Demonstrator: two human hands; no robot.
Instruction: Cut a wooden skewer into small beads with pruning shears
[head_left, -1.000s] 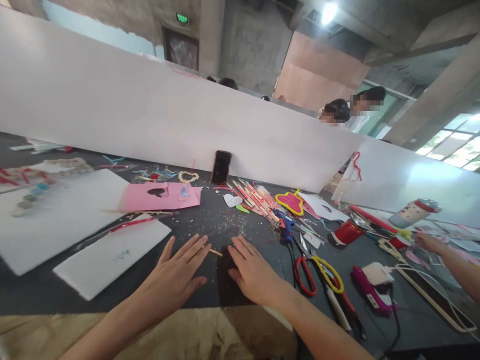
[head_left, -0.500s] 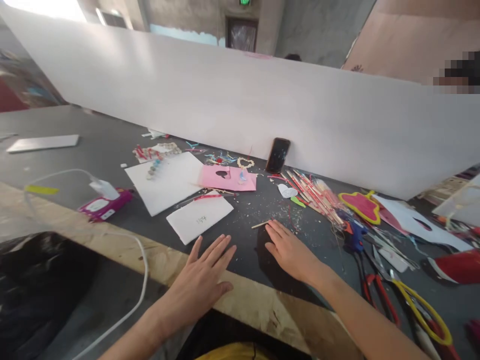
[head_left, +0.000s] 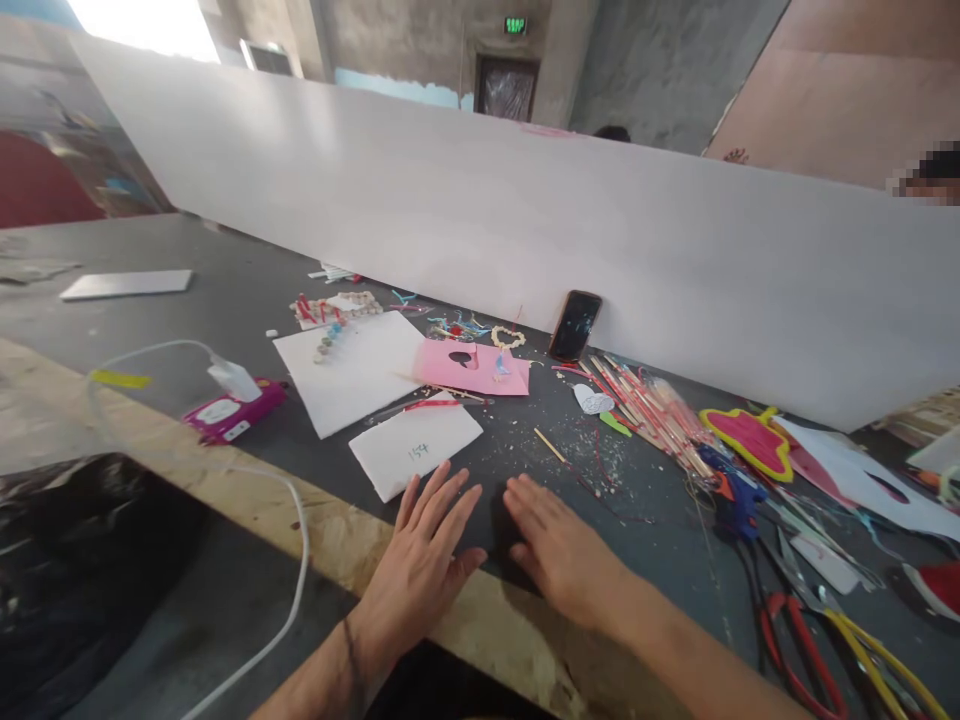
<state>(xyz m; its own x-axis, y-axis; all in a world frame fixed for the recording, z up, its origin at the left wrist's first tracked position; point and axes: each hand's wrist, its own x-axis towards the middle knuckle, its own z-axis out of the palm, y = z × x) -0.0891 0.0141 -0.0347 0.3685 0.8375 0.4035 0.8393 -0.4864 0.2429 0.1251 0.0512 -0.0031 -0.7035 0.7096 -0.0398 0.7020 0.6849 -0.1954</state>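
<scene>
My left hand (head_left: 431, 540) lies palm down at the table's near edge, fingers spread and holding nothing. Its fingertips reach the lower edge of a small white board (head_left: 417, 447) with "154" written on it. Beside it, my right hand (head_left: 562, 550) is also palm down and open, with nothing in it. A short thin wooden stick (head_left: 550, 445) rests on the dark table beyond the right fingertips, apart from them. A dark red thread (head_left: 592, 487) trails from near the stick's end, among pale crumbs.
Behind stand a phone (head_left: 576, 325) and a white partition (head_left: 450, 200). Pink card (head_left: 472, 367) and a larger white sheet (head_left: 352, 370) lie mid-table. Wrapped sticks (head_left: 645, 405), a blue glue gun (head_left: 739, 495) and yellow-handled scissors (head_left: 870, 650) are right; a purple power strip (head_left: 236, 410) is left.
My right hand has drawn back from the small stick, which now lies at a different angle. My left hand stays spread near the small white board. The view has shifted slightly.
</scene>
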